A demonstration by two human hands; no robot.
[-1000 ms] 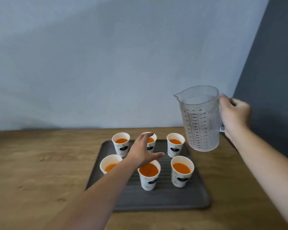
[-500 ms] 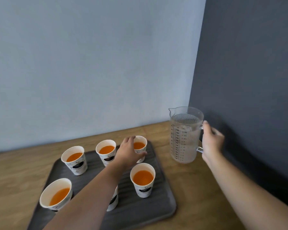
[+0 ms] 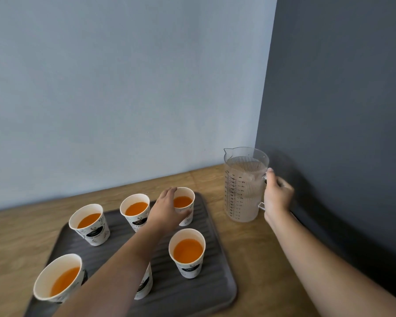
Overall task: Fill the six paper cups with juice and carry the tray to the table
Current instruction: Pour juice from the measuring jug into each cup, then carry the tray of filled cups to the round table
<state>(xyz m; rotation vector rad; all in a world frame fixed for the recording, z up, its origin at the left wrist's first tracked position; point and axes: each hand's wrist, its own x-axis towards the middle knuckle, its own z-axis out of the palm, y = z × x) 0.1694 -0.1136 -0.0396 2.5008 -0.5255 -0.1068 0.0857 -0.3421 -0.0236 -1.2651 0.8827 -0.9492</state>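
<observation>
Several white paper cups of orange juice stand on a dark ridged tray [image 3: 217, 280] on the wooden counter. My left hand [image 3: 167, 210] hovers with spread fingers at the back right cup [image 3: 185, 203], its thumb against that cup's side. A front cup [image 3: 188, 252] stands free; my forearm hides most of the middle front cup [image 3: 144, 286]. The clear empty measuring jug [image 3: 244, 185] stands upright on the counter to the right of the tray. My right hand [image 3: 277, 197] is wrapped around its handle.
A dark grey wall [image 3: 341, 110] rises close behind the jug on the right, meeting a pale blue wall [image 3: 124, 88] at the corner. Bare wooden counter [image 3: 249, 248] shows between tray and dark wall, and to the left of the tray.
My right hand has lowered the jug from the air onto the counter at the right. The view has swung right. My left hand has stayed over the cups.
</observation>
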